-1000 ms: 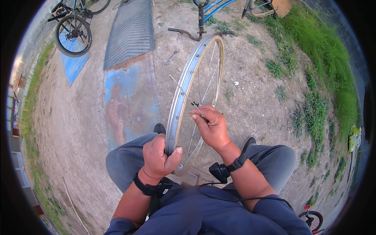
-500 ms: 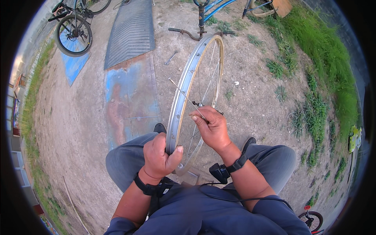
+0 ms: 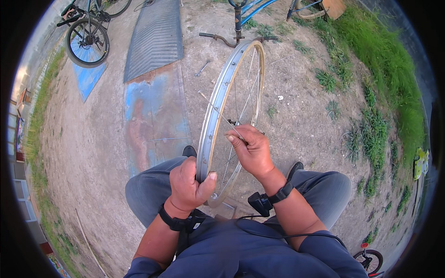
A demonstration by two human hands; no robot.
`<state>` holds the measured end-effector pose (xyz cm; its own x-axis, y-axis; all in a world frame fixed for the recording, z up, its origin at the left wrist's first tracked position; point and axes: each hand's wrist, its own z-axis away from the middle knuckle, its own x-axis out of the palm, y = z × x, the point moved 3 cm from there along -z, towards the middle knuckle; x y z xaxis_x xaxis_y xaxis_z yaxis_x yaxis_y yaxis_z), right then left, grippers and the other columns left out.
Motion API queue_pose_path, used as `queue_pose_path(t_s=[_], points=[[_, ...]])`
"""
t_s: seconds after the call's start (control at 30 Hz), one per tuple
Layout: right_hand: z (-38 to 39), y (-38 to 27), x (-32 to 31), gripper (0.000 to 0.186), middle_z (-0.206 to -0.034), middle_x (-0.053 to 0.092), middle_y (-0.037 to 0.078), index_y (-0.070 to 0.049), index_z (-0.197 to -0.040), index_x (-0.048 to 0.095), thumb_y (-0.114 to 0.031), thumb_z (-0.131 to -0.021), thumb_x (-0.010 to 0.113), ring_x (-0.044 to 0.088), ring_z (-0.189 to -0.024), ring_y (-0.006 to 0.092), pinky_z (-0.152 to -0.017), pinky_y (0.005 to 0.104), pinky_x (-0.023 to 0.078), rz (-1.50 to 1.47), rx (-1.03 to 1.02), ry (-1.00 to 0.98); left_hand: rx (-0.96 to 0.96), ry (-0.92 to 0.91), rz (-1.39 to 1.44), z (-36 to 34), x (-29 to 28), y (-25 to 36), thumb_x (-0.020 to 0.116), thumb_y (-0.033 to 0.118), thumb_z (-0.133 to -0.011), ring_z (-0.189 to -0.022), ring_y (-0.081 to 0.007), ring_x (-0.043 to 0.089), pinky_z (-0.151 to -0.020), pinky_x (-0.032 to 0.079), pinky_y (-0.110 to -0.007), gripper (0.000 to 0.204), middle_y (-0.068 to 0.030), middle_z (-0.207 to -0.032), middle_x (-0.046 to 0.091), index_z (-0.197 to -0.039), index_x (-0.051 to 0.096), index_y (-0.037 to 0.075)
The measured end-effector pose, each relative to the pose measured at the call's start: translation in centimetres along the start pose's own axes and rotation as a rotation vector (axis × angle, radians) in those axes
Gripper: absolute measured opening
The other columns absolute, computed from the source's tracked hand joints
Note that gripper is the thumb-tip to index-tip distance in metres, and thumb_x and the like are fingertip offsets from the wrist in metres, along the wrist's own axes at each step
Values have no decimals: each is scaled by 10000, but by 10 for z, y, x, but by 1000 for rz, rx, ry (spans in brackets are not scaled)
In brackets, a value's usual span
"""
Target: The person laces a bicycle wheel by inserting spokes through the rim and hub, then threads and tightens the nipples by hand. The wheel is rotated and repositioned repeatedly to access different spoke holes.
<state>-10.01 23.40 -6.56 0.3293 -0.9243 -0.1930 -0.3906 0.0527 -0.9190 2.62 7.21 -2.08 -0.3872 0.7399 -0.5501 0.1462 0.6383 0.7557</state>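
Observation:
A bicycle wheel (image 3: 224, 84) with a silver rim, spokes and a hub (image 3: 234, 123) stands upright between my knees, without a tyre. My left hand (image 3: 191, 182) grips the near, lower-left part of the rim, thumb on its edge. In the middle, my right hand (image 3: 249, 149) is closed in a pinch on a thin loose-looking spoke (image 3: 215, 108), which slants up to the left across the rim, its upper tip free outside the wheel. Whether the spoke's lower end is fixed to anything is hidden by my fingers.
Beyond the wheel lie handlebars (image 3: 210, 36) on a blue bicycle frame (image 3: 237, 23) and a small wrench (image 3: 202, 68). A rusty painted sheet (image 3: 157, 111), ridged metal plate (image 3: 153, 41) and bicycle (image 3: 88, 44) are at left. Grass (image 3: 384, 78) edges the right; a wheel (image 3: 371, 260) sits lower right.
Very little differs over the last second. The spoke's upper tip has shifted slightly left, and both hands keep practically the same places and grips.

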Motion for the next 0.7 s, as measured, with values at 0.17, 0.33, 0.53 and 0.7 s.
queue_pose_path(t_s=[0.17,0.33,0.53,0.7], points=[[-1,1,0,106,-940,698,75,-43,-1039,765,-27,-937,741,650,-837,179,-730,297,519,18,17,-1,18,-16,-22,0,0,1,765,285,-862,-555,-351,565,-513,445,-402,345,-142,-672,534,-840,551,15],[-3,1,-2,94,-928,698,73,-39,-1026,766,-29,-936,743,650,-831,177,-726,297,519,7,21,17,9,-29,-18,1,1,2,770,286,-857,-553,-346,562,-513,444,-403,346,-139,-670,531,-847,557,13],[-2,-1,-5,97,-925,699,73,-40,-1030,766,-28,-937,739,650,-827,182,-724,297,520,29,16,-7,18,-26,-18,1,1,2,771,290,-857,-546,-345,556,-508,438,-404,349,-139,-665,527,-842,556,15],[-1,-1,-4,102,-927,699,69,-43,-1032,763,-26,-934,741,654,-834,184,-726,300,522,24,0,0,-6,-17,7,1,1,2,766,293,-863,-538,-346,551,-503,432,-408,350,-137,-660,522,-829,551,19]])
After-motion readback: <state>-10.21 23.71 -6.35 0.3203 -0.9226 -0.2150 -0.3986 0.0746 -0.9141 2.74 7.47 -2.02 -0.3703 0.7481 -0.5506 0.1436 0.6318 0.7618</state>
